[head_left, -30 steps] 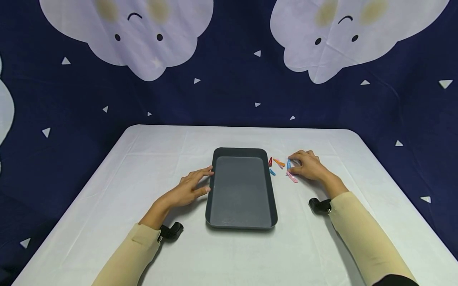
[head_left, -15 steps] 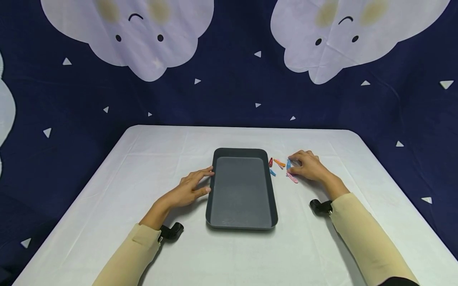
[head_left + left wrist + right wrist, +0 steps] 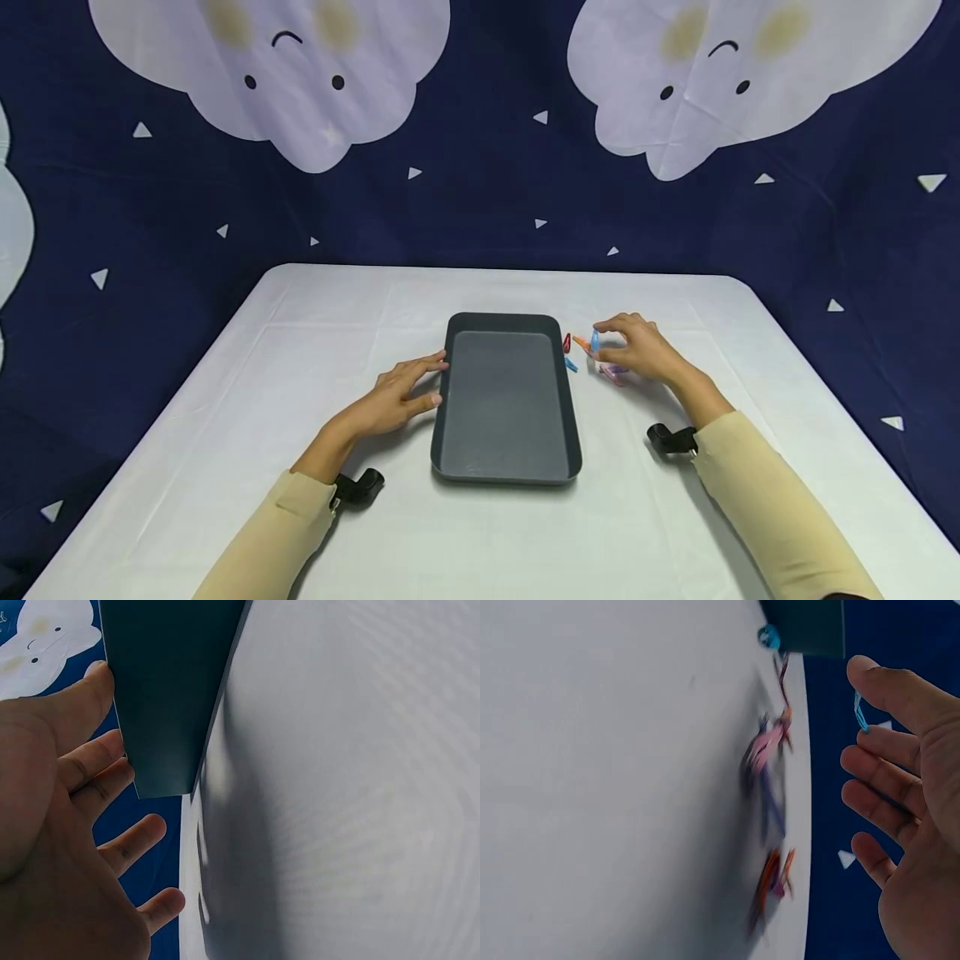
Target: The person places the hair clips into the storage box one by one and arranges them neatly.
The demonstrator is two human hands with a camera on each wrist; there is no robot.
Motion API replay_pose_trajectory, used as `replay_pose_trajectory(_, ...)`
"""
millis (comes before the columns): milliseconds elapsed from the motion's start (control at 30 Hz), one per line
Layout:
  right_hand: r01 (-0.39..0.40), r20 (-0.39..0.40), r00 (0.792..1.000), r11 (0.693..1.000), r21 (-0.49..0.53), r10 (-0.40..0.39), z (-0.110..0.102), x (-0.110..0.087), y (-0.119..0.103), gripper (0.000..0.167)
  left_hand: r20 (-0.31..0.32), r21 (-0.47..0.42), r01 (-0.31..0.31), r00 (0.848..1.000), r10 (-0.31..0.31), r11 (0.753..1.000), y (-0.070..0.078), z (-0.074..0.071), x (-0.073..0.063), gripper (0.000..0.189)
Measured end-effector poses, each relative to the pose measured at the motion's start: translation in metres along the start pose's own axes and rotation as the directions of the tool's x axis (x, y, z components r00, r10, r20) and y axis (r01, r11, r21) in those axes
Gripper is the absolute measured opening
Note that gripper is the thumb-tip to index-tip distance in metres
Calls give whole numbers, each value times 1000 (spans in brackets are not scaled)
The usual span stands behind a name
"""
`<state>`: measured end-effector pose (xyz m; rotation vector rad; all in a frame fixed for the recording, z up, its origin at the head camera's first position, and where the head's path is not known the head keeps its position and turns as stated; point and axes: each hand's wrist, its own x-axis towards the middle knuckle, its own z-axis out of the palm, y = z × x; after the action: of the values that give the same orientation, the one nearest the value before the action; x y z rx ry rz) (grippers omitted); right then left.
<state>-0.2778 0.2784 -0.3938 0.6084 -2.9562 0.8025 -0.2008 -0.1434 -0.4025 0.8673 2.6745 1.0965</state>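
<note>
My right hand (image 3: 637, 347) is above the table's right half and pinches a light-blue snap hair clip (image 3: 595, 340) between thumb and index finger. In the right wrist view that clip (image 3: 859, 711) hangs off the tabletop, with the other fingers loosely bent. Below lie more hair clips, partly behind the hand: an orange one (image 3: 581, 342), a red one (image 3: 567, 342), a blue one (image 3: 572, 365) and pink and purple ones (image 3: 613, 372). My left hand (image 3: 393, 400) touches the left rim of a dark grey baking tray (image 3: 510, 408), its fingers spread and fairly straight.
The rectangular tray stands mid-table on a white cloth (image 3: 360, 533), with the red and blue clips close by its right wall. A dark blue backdrop (image 3: 480, 208) with clouds and triangles hangs behind the table. Black cameras sit on both wrists.
My right hand has lifted the blue hair clip off the table and moved slightly left with it. Purple clips now show beneath the hand. The left hand and tray have stayed put.
</note>
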Motion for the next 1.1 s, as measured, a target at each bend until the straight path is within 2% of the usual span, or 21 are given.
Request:
replay_pose_trajectory(400,108,-47,993,993,43,-106,2,5,-33,48,7,-8,4,1000,-4,1000,-2,0,0,54)
replay_pose_trajectory(633,111,-35,993,990,85,-109,5,11,-56,54,10,-20,28,1000,-28,999,-2,0,0,54)
replay_pose_trajectory(900,115,-22,993,989,89,-114,11,13,-79,54,-4,-23,20,1000,-21,1000,1,2,-1,54)
replay_pose_trajectory(1100,195,-51,980,980,51,-192,19,18,-93,52,-18,0,15,1000,-15,1000,1,4,-1,54)
